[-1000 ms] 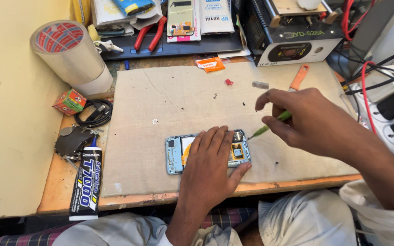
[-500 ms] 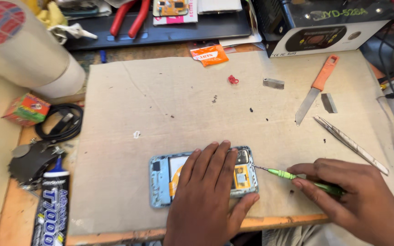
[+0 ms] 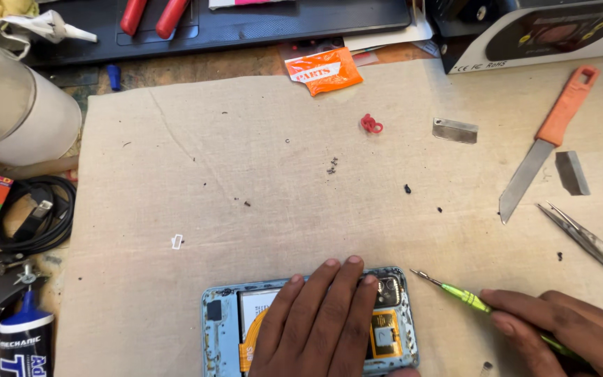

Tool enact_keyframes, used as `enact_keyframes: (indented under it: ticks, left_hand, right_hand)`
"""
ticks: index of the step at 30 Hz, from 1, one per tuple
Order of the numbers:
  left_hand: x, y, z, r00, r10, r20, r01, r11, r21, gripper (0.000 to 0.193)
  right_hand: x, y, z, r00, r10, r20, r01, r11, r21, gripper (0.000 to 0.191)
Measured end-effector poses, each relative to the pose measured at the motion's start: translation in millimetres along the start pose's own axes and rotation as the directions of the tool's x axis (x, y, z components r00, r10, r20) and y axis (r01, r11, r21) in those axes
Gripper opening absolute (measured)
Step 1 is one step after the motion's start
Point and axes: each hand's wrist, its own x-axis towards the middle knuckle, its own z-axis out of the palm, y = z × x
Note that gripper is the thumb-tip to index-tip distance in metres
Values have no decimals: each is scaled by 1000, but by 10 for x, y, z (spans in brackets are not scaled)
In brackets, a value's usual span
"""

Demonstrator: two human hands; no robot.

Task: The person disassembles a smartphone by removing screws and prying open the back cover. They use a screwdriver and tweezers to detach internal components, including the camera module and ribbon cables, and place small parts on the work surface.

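While the left hand (image 3: 319, 324) lies flat, fingers spread, pinning the opened light-blue phone (image 3: 308, 322), the right hand (image 3: 567, 331) pinches a slim green precision screwdriver (image 3: 455, 292); its tip, near the phone's right edge, is best kept upright and lightly pressed.

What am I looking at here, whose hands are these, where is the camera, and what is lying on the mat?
One view, from a camera worn on the person's head, looking down at a workbench. The left hand lies flat on an opened phone with its back cover off. The right hand holds a green screwdriver, its tip just beside the phone's top right corner. On the beige mat lie an orange-handled knife, tweezers, loose small screws, and an orange packet.
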Motion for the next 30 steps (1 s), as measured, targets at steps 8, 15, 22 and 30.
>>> enact_keyframes:
  ticks: [8, 15, 22, 30]
  left_hand:
    - [-15, 17, 21, 999, -35, 24, 34, 999, 17, 34]
    - [-14, -1, 52, 1000, -1, -5, 1, 1000, -9, 71]
    - [-38, -5, 14, 1000, 10, 10, -9, 996, -94, 79]
    - [-20, -8, -118, 1000, 1, -2, -2, 932, -363, 71]
  right_hand:
    - [121, 186, -13, 986, -169, 0, 168, 979, 114, 26]
    - [482, -253, -430, 964, 80, 254, -50, 991, -123, 26]
    - [840, -1244, -569, 907, 206, 367, -18, 890, -455, 23]
    - [1403, -2343, -663, 628, 560, 540, 290, 475, -831, 51]
